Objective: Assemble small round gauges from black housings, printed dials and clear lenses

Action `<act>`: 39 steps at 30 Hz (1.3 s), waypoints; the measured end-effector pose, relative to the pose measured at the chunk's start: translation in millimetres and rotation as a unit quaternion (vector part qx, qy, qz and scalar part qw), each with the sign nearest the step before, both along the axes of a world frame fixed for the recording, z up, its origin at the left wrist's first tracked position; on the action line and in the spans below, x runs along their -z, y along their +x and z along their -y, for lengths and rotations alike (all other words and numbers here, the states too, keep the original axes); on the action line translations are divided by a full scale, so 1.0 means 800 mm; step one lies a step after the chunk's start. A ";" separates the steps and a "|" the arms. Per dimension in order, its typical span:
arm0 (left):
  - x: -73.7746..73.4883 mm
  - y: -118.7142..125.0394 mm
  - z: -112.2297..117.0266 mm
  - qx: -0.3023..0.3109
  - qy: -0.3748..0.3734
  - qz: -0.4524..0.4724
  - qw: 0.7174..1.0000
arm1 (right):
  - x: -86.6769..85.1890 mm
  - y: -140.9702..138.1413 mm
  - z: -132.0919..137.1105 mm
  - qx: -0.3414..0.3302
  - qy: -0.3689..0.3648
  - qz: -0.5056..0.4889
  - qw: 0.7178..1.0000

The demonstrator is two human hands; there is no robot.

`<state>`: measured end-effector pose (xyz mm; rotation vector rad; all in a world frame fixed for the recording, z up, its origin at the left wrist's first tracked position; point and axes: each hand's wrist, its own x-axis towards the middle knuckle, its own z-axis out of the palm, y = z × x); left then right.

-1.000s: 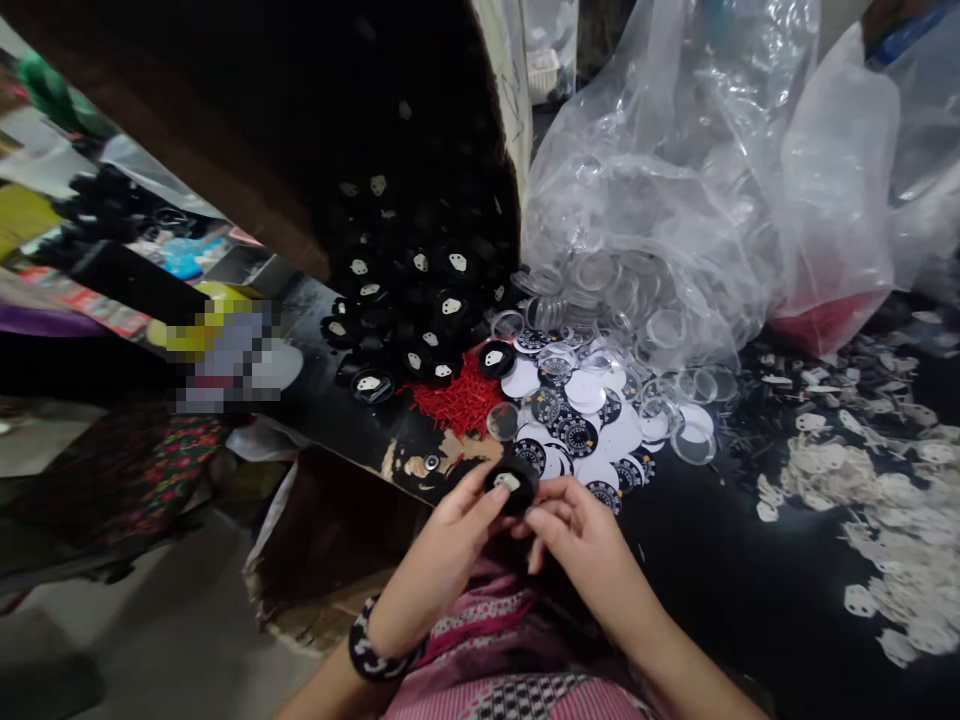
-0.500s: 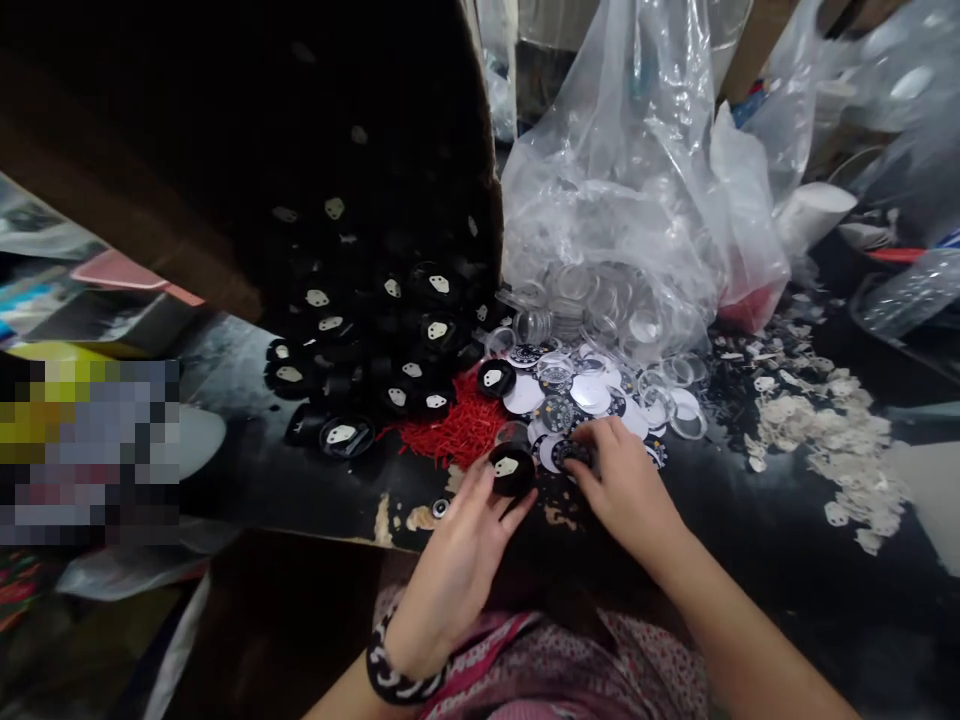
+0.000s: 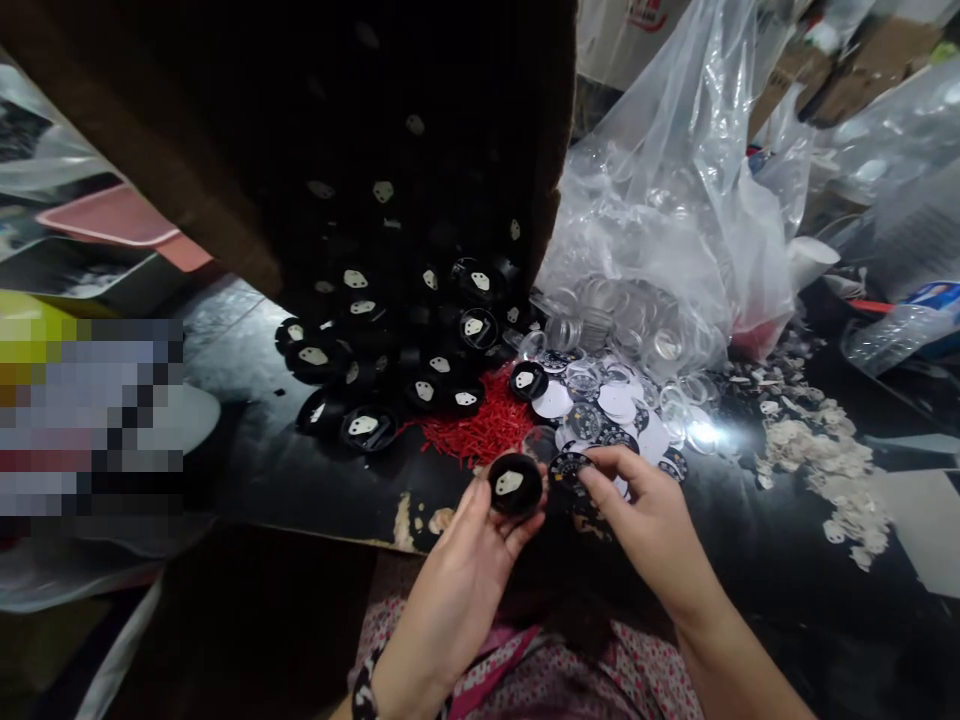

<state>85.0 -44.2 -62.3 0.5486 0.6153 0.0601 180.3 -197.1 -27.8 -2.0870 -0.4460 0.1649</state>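
Note:
My left hand (image 3: 465,560) grips a round black cap (image 3: 514,484) with a white insert, held just above the near edge of the black table (image 3: 750,560). My right hand (image 3: 645,520) pinches a printed black-and-white disc (image 3: 568,468) right beside that cap. Just beyond my fingers lie several more printed and white discs (image 3: 615,405), a heap of small red pins (image 3: 484,430) and a pile of black caps (image 3: 390,350) with white inserts.
A big clear plastic bag (image 3: 660,230) of transparent round lids sits behind the discs. White paper cut-outs (image 3: 825,460) are scattered at the right. A dark box (image 3: 225,150) leans over the black caps. More bags and clutter stand at far right and left.
My right hand reached into the disc pile, took a printed disc and brought it next to the black cap. My left hand kept the cap. The view shifted slightly.

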 end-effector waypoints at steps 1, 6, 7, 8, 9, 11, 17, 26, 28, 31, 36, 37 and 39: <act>-0.003 0.000 0.002 -0.002 0.008 0.001 1.000 | -0.004 -0.009 -0.005 -0.003 0.016 -0.023 1.000; -0.012 -0.008 0.016 0.001 0.036 -0.008 0.999 | -0.011 -0.026 -0.027 -0.046 0.050 -0.045 0.997; -0.011 -0.010 0.019 0.005 0.041 -0.018 0.999 | -0.009 -0.025 -0.030 -0.042 0.053 -0.047 0.997; -0.009 -0.012 0.021 0.011 0.051 -0.026 0.998 | -0.006 -0.025 -0.032 -0.032 0.055 -0.056 0.996; -0.006 -0.013 0.022 0.020 0.066 -0.030 0.997 | -0.004 -0.024 -0.033 -0.024 0.054 -0.072 0.996; 0.003 -0.015 0.022 0.037 0.103 -0.027 0.994 | 0.001 -0.022 -0.034 -0.025 0.054 -0.123 0.991; 0.019 -0.018 0.017 0.048 0.162 -0.005 0.986 | 0.002 -0.022 -0.030 -0.014 0.092 -0.202 0.975; 0.021 -0.012 0.011 0.065 0.159 -0.024 0.985 | 0.005 -0.011 -0.022 -0.086 0.015 -0.217 0.972; 0.022 -0.011 0.008 0.079 0.167 -0.021 0.983 | 0.005 -0.009 -0.021 -0.090 0.005 -0.212 0.973; 0.021 -0.013 0.006 0.093 0.164 -0.019 0.982 | 0.005 -0.009 -0.023 -0.088 0.023 -0.239 0.967; 0.019 -0.015 0.010 0.093 0.165 -0.015 0.982 | 0.008 -0.012 -0.024 -0.078 0.015 -0.233 0.969; 0.018 -0.013 0.010 0.095 0.169 -0.015 0.981 | 0.009 -0.013 -0.024 -0.079 -0.011 -0.209 0.975; 0.014 -0.011 0.010 0.098 0.185 -0.026 0.977 | 0.010 -0.015 -0.024 -0.066 -0.054 -0.159 0.984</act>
